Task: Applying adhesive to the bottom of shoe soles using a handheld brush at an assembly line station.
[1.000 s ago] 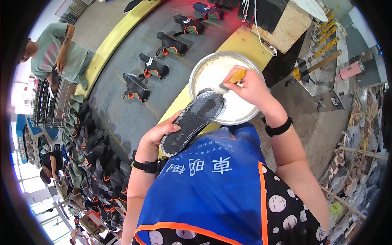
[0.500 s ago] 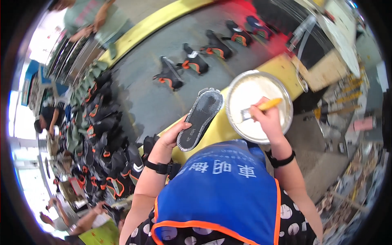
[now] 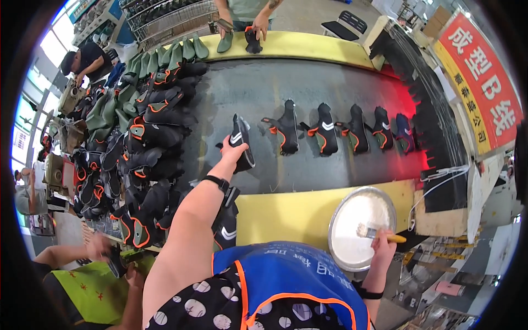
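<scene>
Out over the grey conveyor belt (image 3: 231,82), my left hand (image 3: 233,154) is closed round a black shoe upper (image 3: 240,137) with white stripes on its side. My right hand (image 3: 383,246) grips a paintbrush (image 3: 394,237) by its yellow handle. The bristles rest over a round metal pan (image 3: 333,247) of white liquid at the near right. Beyond my left hand, a row of black shoe uppers (image 3: 289,129) with orange trim stands on the belt, running off to the right.
Many dark shoe uppers (image 3: 159,135) and green shoe lasts (image 3: 102,118) are heaped at the left. Yellow ledges (image 3: 286,212) border the belt near and far. Across it, a co-worker's hands (image 3: 260,25) handle a shoe upper. Another co-worker (image 3: 82,291) works at lower left. A red-lit opening (image 3: 410,129) is at right.
My left hand has reached forward over the belt with the shoe, whose sole no longer faces me. The view has turned; the brush stays at the pan in my right hand.
</scene>
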The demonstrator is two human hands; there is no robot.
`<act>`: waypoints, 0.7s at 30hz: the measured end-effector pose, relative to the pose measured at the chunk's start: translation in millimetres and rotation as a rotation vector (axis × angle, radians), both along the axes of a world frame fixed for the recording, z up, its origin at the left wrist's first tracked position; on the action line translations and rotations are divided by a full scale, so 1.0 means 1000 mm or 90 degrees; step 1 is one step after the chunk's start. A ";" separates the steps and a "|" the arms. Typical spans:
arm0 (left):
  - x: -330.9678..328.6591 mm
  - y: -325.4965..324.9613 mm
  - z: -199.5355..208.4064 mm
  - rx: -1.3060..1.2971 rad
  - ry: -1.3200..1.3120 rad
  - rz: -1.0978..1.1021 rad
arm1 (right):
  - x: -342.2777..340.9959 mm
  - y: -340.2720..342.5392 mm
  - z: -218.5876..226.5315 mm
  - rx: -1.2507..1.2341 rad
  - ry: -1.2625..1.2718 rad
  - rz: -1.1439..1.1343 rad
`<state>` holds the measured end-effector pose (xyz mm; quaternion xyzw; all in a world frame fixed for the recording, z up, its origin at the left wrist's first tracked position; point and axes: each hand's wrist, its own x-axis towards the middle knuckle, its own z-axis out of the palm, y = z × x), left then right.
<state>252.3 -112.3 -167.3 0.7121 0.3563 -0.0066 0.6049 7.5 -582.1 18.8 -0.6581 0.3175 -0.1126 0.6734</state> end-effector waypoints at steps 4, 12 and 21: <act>0.044 0.019 -0.031 0.258 0.057 -0.120 | 0.010 0.006 0.003 -0.026 0.013 -0.005; 0.062 0.029 0.026 0.471 0.133 -0.422 | 0.021 0.000 -0.001 -0.109 0.062 -0.007; 0.073 0.241 0.077 1.157 0.207 -0.571 | 0.048 0.018 0.004 -0.149 0.018 -0.031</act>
